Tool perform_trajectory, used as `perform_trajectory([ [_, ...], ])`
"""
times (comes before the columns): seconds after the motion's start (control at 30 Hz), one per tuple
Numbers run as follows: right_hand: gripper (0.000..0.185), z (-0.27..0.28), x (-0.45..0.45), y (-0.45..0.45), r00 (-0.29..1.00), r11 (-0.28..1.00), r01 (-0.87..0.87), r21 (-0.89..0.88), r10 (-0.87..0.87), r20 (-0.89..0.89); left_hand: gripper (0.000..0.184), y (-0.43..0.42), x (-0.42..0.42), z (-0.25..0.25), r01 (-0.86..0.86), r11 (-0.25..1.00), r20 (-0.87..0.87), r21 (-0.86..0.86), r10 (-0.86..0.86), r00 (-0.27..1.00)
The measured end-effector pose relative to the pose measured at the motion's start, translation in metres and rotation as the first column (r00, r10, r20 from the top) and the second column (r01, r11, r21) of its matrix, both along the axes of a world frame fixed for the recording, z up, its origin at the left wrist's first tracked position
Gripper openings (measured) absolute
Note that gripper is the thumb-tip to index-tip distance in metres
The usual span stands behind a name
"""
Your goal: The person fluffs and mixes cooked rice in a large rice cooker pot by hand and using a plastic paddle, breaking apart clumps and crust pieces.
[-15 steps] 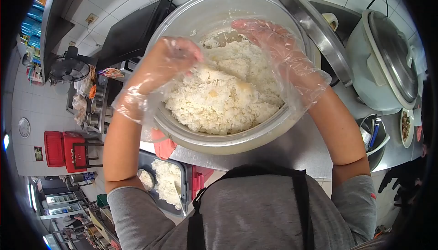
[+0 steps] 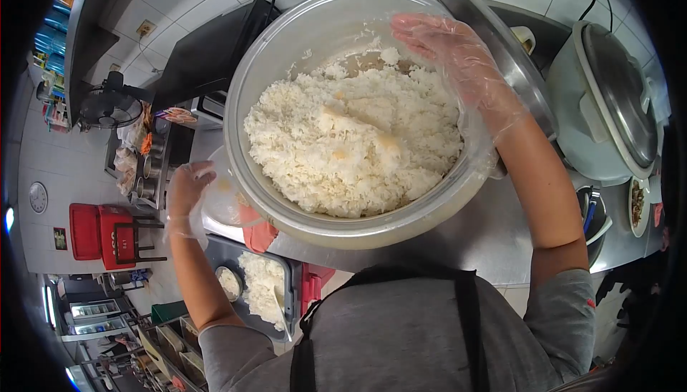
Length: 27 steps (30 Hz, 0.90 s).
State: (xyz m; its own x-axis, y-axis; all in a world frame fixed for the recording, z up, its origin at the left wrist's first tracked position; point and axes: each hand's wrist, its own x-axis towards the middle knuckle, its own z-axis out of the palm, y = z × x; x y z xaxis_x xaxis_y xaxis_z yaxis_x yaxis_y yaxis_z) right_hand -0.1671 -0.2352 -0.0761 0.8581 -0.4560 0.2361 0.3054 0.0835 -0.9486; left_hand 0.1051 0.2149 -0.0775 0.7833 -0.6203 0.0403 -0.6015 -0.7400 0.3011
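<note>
A large metal pot (image 2: pixel 242 56) full of cooked white rice (image 2: pixel 358 141) stands in front of me. A few yellowish patches show on the heaped rice. My right hand (image 2: pixel 447 52), in a clear plastic glove, is over the pot's right inner side, fingers stretched out and holding nothing. My left hand (image 2: pixel 189 188), also gloved, is outside the pot on the left. Its fingers are loosely bent and apart, beside a translucent plastic bowl (image 2: pixel 222 202). Whether they touch its rim is hard to see. A salmon-coloured cloth (image 2: pixel 259 233) lies between bowl and pot.
A metal lid (image 2: pixel 512 63) leans against the pot's right side. Farther right stand a lidded rice cooker (image 2: pixel 597 124) and a plate of food (image 2: pixel 638 206). Below left is a grey tray (image 2: pixel 275 324) holding rice and a small bowl (image 2: pixel 229 283). A fan (image 2: pixel 109 108) stands at far left.
My left hand has moved from above the rice, out over the rim to the left, beside the plastic bowl. My right hand has shifted slightly up and right. More of the rice shows.
</note>
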Motion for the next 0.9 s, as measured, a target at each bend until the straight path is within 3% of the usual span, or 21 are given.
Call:
perform_trajectory([
  [0.07,0.042,0.004,0.001,-0.005,0.998,0.999,0.024,-0.044,-0.026,-0.065,0.024,-0.022,-0.021,0.016,-0.100,0.995,0.107,0.028,0.097,0.989],
  [0.1,0.043,0.004,0.002,-0.006,0.997,0.999,0.034,-0.041,-0.036,-0.061,0.026,-0.036,-0.029,0.026,-0.072,0.977,0.003,-0.200,0.074,0.997],
  [0.17,0.043,0.004,0.004,-0.009,0.998,0.999,0.038,-0.035,-0.040,-0.055,0.032,-0.073,-0.052,0.044,-0.019,0.902,-0.026,-0.431,0.008,1.000],
  [0.23,0.042,0.006,0.005,-0.009,0.997,0.998,0.044,-0.036,-0.046,-0.068,0.045,-0.117,-0.082,0.062,0.446,0.838,0.190,-0.314,-0.405,0.894],
  [0.3,0.040,0.007,0.005,-0.009,0.997,0.999,0.036,-0.036,-0.039,-0.061,0.064,-0.163,-0.127,0.065,0.609,0.765,0.011,-0.210,-0.621,0.783],
  [0.37,0.038,0.003,0.004,-0.011,0.999,0.999,0.020,-0.038,-0.021,-0.041,0.072,-0.185,-0.144,0.028,0.754,0.654,-0.047,0.063,-0.752,0.657],
  [0.43,0.036,0.004,0.005,-0.011,0.995,0.996,0.035,-0.080,-0.042,-0.087,0.067,-0.204,-0.152,0.001,0.847,0.500,0.043,0.182,-0.864,0.501],
  [0.63,0.033,0.008,-0.001,-0.002,0.995,0.993,0.027,-0.116,-0.037,-0.089,0.062,-0.263,-0.141,-0.015,0.874,0.447,-0.140,0.191,-0.869,0.475],
  [0.83,0.032,0.007,0.001,-0.001,0.996,0.994,-0.014,-0.110,0.004,-0.092,0.064,-0.305,-0.120,-0.032,0.873,0.452,-0.142,0.183,-0.867,0.478],
  [0.9,0.031,0.004,0.001,-0.001,0.995,0.995,-0.025,-0.099,0.014,-0.102,0.065,-0.316,-0.118,-0.026,0.811,0.563,-0.313,0.158,-0.750,0.582],
])
